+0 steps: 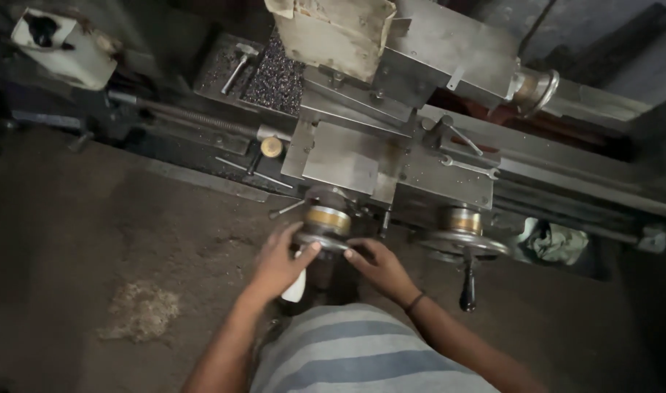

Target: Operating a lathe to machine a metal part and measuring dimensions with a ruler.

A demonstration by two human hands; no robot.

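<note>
I look down on a grey metal lathe carriage [347, 164]. Both my hands are on its left handwheel [326, 222], a round metal wheel with a brass-coloured dial ring. My left hand [278, 262] grips the wheel's left rim with the thumb on its edge, and a white handle shows beneath the palm. My right hand [380, 266] holds the rim from the right, fingers pointing at the wheel; a dark band sits on that wrist. My striped shirt fills the bottom of the view.
A second handwheel [464, 233] with a black hanging handle [468, 291] is to the right. A wrench [471, 167] lies on the carriage, a hammer [238, 62] in the chip tray. Lead screw [195, 116] runs left. Sawdust-like pile [140, 309] on the floor; a rag [555, 244] at right.
</note>
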